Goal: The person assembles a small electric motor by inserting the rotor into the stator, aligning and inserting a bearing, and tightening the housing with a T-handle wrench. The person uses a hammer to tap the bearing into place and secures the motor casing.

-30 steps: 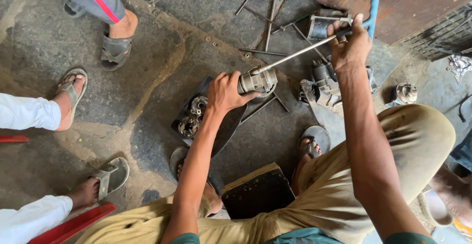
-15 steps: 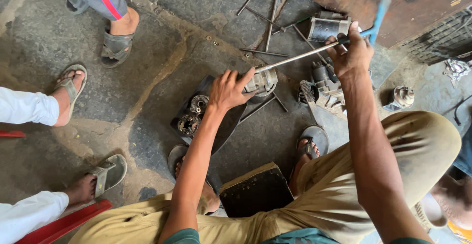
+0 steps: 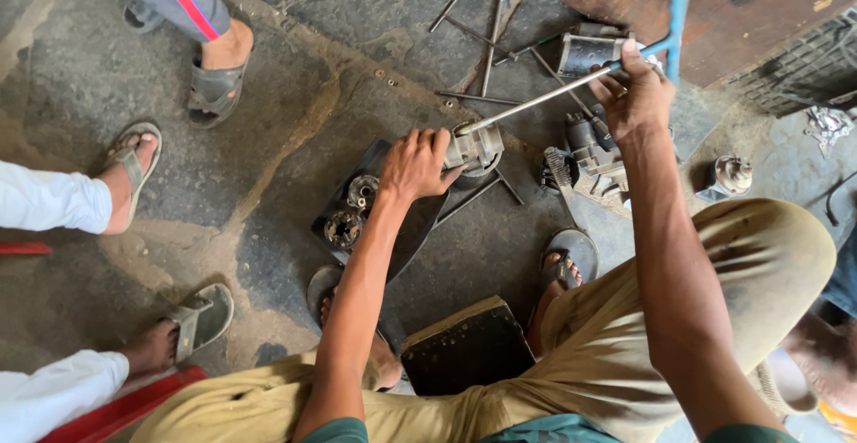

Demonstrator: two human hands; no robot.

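On a cracked, grimy concrete floor (image 3: 268, 139) strewn with metal parts, the left hand (image 3: 418, 164) clamps its fingers over a small metal housing (image 3: 475, 146) at the scene's centre. To the right and farther off, the right hand (image 3: 636, 95) is fisted tight around a blue-handled T-wrench (image 3: 553, 96), whose long shaft runs down into the housing.

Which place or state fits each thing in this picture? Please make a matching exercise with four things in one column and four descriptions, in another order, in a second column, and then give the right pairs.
Things
1. left hand
2. right hand
3. gear parts
4. black block

Descriptions
A. lying on a dark sheet on the ground
B. gripping the blue-handled end of the long wrench
C. on the ground between the person's knees
D. pressing on the grey metal part at the wrench's tip

Right pairs: 1-D, 2-B, 3-A, 4-C
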